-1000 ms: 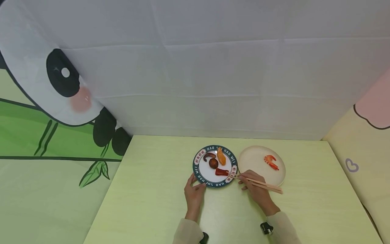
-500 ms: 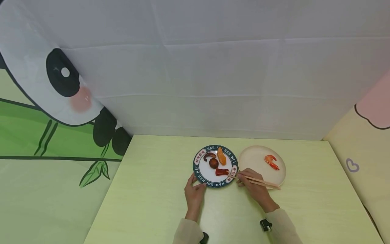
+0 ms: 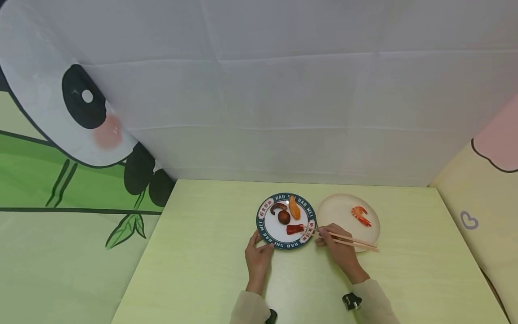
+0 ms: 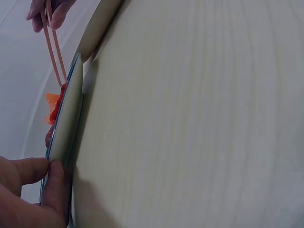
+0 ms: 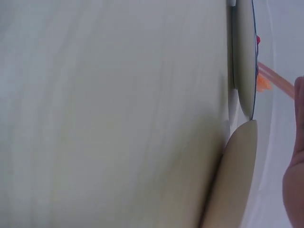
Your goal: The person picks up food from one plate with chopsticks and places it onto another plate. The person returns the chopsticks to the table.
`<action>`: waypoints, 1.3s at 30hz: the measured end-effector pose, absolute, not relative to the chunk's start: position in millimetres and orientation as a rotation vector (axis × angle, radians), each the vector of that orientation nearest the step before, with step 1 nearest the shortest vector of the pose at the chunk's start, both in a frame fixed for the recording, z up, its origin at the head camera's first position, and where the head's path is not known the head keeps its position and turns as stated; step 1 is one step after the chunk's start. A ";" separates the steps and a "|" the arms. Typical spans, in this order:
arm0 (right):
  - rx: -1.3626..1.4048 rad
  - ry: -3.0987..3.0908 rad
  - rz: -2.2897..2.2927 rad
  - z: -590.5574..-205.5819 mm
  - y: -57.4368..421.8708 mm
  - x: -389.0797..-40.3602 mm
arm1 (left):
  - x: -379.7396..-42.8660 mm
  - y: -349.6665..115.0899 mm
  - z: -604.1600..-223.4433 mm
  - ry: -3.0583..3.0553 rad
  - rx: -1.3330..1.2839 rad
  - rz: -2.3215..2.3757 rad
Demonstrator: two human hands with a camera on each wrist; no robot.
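Note:
My right hand (image 3: 340, 249) holds a pair of wooden chopsticks (image 3: 356, 243), their tips at the right end of a red food piece (image 3: 294, 229). That piece lies on a white plate with a dark green lettered rim (image 3: 285, 245). Thumb and fingers of my left hand (image 3: 259, 261) grip the plate's lower left rim, as the left wrist view also shows. Beside the red piece lie a round brown mushroom cap (image 3: 283, 217), a dark curved slice (image 3: 277, 207) and an orange piece (image 3: 294, 209). The left wrist view shows the chopsticks (image 4: 53, 50) reaching the red piece from above.
A cream plate (image 3: 333, 211) stands just right of the green-rimmed one, with an orange-red shrimp (image 3: 360, 215) on it. Part of it lies under my right hand. Both are on a pale yellow-green table (image 3: 210, 234). A white cloth wall (image 3: 283, 99) rises behind the table.
The chopsticks and right hand have shifted slightly, the rear ends of the sticks now a little higher in the head view. The red piece has turned a little. The left hand stays at the rim.

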State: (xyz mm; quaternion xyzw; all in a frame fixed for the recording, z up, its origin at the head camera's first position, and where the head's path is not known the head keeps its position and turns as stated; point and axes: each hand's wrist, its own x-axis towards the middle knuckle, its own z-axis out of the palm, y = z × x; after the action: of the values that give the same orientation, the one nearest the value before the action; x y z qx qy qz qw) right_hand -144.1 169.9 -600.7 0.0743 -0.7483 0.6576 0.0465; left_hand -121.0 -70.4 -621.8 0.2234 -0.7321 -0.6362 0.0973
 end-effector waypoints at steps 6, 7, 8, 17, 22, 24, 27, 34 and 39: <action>0.136 -2.177 2.046 -601.9 170.6 -145.9 | -119.7 -70.4 -620.1 -2.167 0.637 -1.877; 0.117 -2.161 2.067 -602.1 170.2 -146.4 | -119.4 -70.5 -620.0 -2.167 0.631 -1.877; 0.102 -2.140 2.094 -602.1 169.8 -146.7 | -119.3 -70.4 -619.8 -2.168 0.632 -1.876; -0.086 -1.960 2.358 -604.3 162.1 -149.2 | -118.1 -70.4 -618.5 -2.192 0.691 -1.871; -0.122 -2.040 2.310 -603.9 157.2 -151.7 | -118.4 -70.6 -619.3 -2.189 0.683 -1.875; -0.136 -2.076 2.283 -604.6 155.8 -153.0 | -118.5 -70.5 -619.0 -2.190 0.679 -1.876; -0.169 -2.129 2.231 -606.0 154.7 -154.1 | -118.8 -70.4 -618.6 -2.191 0.674 -1.875; -0.247 -2.165 2.142 -604.0 151.3 -151.9 | -118.2 -70.6 -617.8 -2.197 0.675 -1.867; -0.249 -2.199 2.080 -599.1 149.0 -148.1 | -117.7 -71.1 -617.6 -2.186 0.673 -1.879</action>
State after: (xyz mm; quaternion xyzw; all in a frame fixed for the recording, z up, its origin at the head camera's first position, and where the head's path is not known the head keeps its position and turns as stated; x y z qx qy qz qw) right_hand -148.1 149.0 -599.1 -0.0820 -0.7230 0.6840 0.0524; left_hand -117.7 -71.1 -617.6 0.2264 -0.7355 -0.6321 0.0909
